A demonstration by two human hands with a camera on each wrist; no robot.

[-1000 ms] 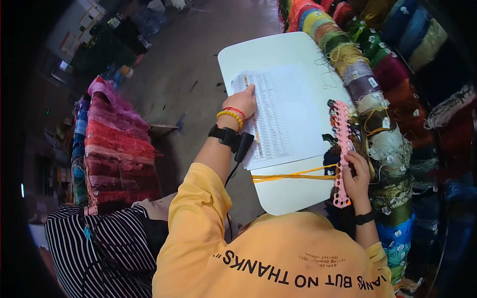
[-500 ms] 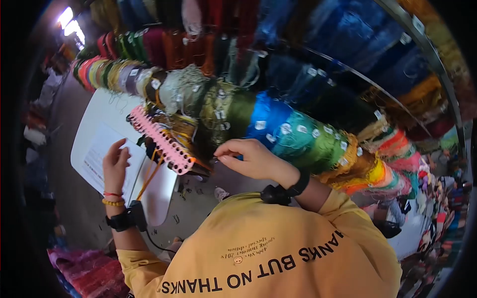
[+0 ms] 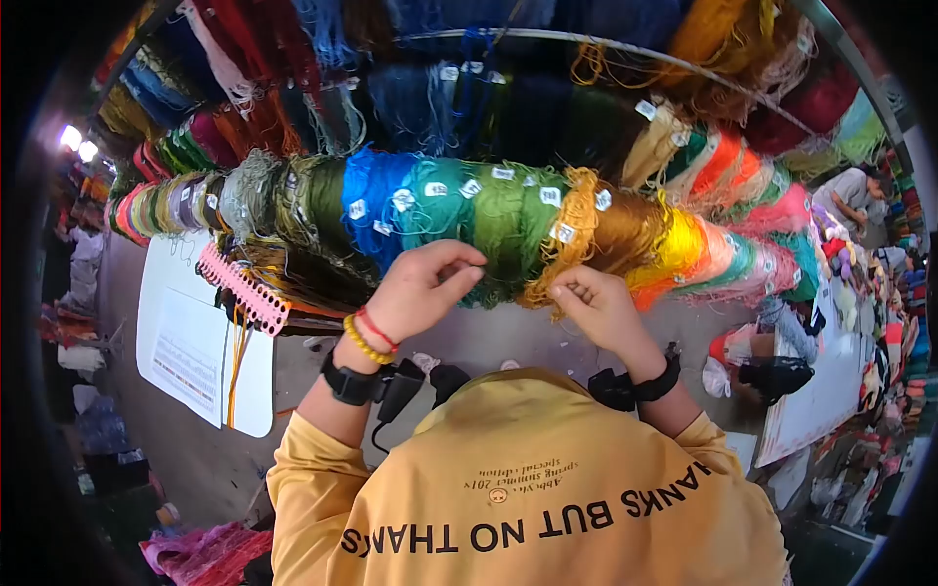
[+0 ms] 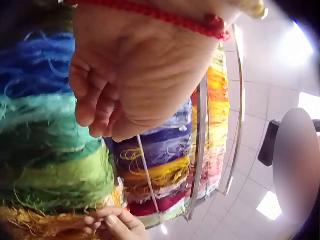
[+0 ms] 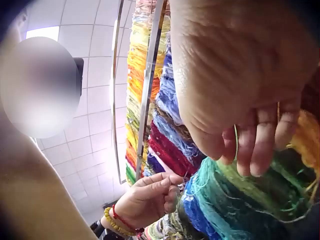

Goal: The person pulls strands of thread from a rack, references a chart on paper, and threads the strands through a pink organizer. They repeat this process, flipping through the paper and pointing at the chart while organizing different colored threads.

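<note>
A long roll of coloured threads runs across the head view, with teal thread (image 3: 440, 200), green thread (image 3: 513, 220) and an orange skein (image 3: 578, 220) bearing small white tags. Just in front of the teal and green part is the left hand (image 3: 420, 288), its fingers loosely bent and a small gap between thumb and forefinger. At the lower end of the orange skein is the right hand (image 3: 601, 308), fingers bent. In the right wrist view the right hand (image 5: 245, 95) hangs over green thread; whether a strand lies between its fingertips cannot be told.
At the left, a white board (image 3: 256, 391) carries a printed sheet (image 3: 186, 347), a pink holed strip (image 3: 244, 290) and yellow strands. More skeins hang behind a metal rail (image 3: 547, 35). Towards the right are a black bag (image 3: 777, 376), a pale board and a crouching person (image 3: 850, 195).
The view has swung right along the roll. Both hands have left the white board and pink strip and come together at the green and orange threads.
</note>
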